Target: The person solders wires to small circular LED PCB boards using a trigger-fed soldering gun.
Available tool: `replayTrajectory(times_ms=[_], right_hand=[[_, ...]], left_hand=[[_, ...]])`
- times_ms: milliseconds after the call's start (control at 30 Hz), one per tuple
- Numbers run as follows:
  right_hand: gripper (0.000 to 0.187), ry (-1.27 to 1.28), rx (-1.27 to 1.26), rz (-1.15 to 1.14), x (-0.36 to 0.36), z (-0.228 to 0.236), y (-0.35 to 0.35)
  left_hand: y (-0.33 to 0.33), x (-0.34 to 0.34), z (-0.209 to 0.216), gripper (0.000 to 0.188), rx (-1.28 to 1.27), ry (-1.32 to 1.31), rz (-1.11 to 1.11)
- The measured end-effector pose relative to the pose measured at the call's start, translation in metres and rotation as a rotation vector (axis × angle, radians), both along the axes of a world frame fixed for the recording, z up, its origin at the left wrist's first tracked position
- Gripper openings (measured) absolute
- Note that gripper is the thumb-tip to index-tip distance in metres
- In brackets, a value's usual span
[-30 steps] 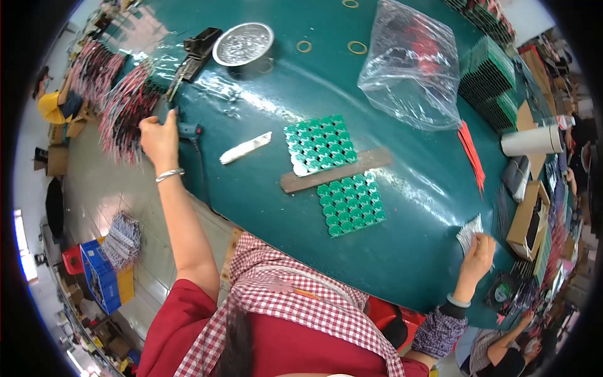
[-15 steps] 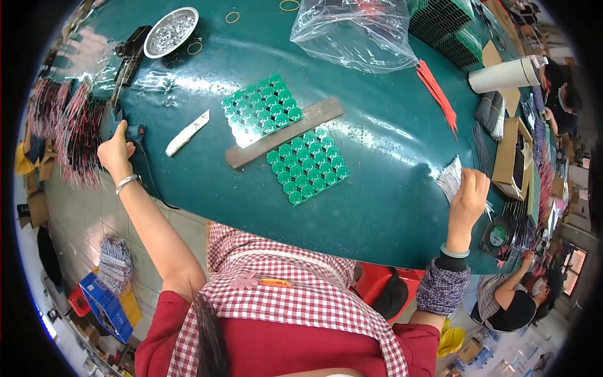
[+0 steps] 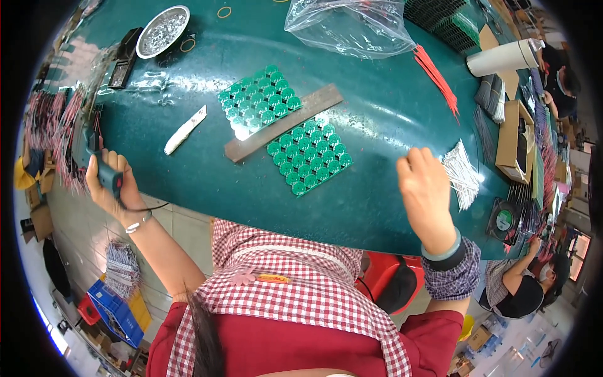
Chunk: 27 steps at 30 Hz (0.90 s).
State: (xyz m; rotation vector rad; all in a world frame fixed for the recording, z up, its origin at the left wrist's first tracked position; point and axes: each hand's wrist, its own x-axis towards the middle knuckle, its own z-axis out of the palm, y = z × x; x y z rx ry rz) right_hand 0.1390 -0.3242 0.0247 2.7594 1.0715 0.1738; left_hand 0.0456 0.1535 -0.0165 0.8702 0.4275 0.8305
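At the left edge of the green table [image 3: 377, 207], my left hand [image 3: 113, 185] is clenched around a dark-handled tool [image 3: 103, 173]; a thin black cord runs from it along the table rim. Just beyond that hand hang bundles of red and white wires [image 3: 53, 135]. My right hand [image 3: 424, 188] hovers over the right part of the table, fingers loosely curled with nothing in them, just beside a fanned pile of white wire pieces [image 3: 461, 173]. Between my hands lie two panels of round green circuit boards [image 3: 308, 157], one on each side of a flat grey bar [image 3: 282, 122] set diagonally. A white-handled knife [image 3: 185, 129] lies left of the panels. A metal bowl [image 3: 163, 31] sits far left, and a clear plastic bag [image 3: 352, 25] at the far rim.
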Motion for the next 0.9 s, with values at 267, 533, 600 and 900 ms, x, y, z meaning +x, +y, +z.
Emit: replayTrajectory(times_ms=[267,533,600,900], right_hand=[[0.012,0.035,0.209,-0.113,-0.013,-0.014,0.017],[0.031,0.057,1.006,-0.262,-0.053,-0.061,0.061],[0.031,0.044,1.004,-0.27,-0.054,-0.064,0.063],[0.028,0.014,0.922,-0.246,-0.053,-0.066,0.062]], left_hand=[[-0.049,-0.023,0.018,0.061,-0.165,-0.267,-0.434],[-0.111,-0.032,0.021,0.062,0.036,0.325,-0.596],[-0.13,-0.035,0.026,0.061,-0.029,0.395,-0.679],[-0.174,-0.046,0.022,0.033,0.708,0.724,-0.895]])
